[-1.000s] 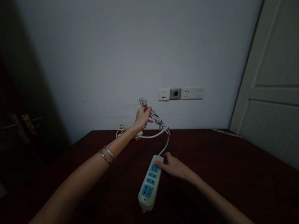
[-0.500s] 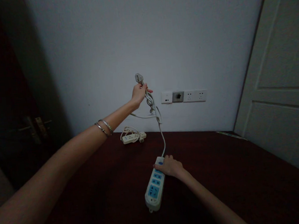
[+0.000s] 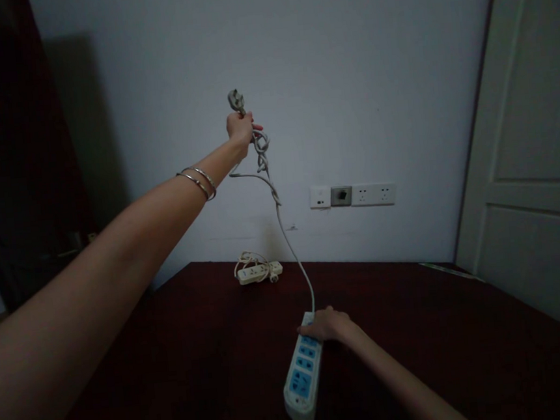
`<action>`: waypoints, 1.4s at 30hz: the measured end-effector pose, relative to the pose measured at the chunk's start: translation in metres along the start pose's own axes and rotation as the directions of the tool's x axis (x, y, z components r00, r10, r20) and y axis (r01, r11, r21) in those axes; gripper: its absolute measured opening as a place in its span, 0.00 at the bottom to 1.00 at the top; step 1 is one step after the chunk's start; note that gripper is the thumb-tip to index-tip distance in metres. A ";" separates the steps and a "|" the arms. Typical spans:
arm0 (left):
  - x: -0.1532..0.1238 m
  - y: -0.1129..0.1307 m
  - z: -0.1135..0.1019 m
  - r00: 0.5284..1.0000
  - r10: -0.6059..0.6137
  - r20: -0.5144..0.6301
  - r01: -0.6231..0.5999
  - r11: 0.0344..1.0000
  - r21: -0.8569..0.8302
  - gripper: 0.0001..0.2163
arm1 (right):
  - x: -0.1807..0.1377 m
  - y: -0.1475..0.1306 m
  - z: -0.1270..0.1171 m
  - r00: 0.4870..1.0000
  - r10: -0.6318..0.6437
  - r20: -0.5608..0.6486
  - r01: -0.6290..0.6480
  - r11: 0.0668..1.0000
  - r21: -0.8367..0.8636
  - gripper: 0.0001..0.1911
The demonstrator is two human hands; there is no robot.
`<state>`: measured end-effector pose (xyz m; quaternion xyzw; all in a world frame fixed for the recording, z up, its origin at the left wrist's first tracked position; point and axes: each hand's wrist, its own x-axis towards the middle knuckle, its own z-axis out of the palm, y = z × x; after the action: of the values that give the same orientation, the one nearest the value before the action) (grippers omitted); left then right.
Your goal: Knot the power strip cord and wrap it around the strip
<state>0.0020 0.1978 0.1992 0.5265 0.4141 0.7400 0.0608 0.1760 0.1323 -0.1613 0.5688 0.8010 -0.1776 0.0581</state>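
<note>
A white power strip [image 3: 303,374] with blue sockets lies on the dark red table [image 3: 201,374]. My right hand [image 3: 325,325] rests closed over its far end, pressing it down. Its white cord [image 3: 290,248] runs up from the strip, knotted and looped near the top. My left hand [image 3: 240,128] is raised high in front of the wall, closed round the cord just below the plug [image 3: 236,100], which sticks up above the fist. Two thin bangles [image 3: 199,179] sit on my left wrist.
A second, smaller white power strip [image 3: 257,271] with its coiled cord lies at the table's far edge by the wall. A row of wall sockets [image 3: 353,195] is mounted low on the white wall. A pale door [image 3: 536,168] stands at right, a dark door at left.
My left hand has lifted the plug end from just above the table to high up, pulling the cord taut and partly out of its loops. My right hand stays on the strip.
</note>
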 end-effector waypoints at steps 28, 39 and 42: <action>-0.178 -0.031 0.012 0.551 0.035 0.834 0.176 0.972 -0.157 0.14 | -0.083 0.012 -0.162 0.738 -0.271 -0.618 0.648 0.033 0.761 0.12; -0.221 -0.097 0.002 0.661 -0.237 0.712 0.656 0.644 -0.394 0.14 | -0.070 0.007 -0.178 0.723 -0.133 -0.678 0.661 -0.154 0.735 0.04; -0.259 -0.140 0.007 0.606 -0.333 0.723 0.665 0.711 -0.229 0.13 | -0.061 0.012 -0.191 0.732 -0.024 -0.681 0.653 -0.261 0.711 0.06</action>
<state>0.0731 0.1559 -0.0835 0.5679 0.3067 0.5446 0.5356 0.2285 0.1485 0.0316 0.1664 0.5066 -0.5865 -0.6097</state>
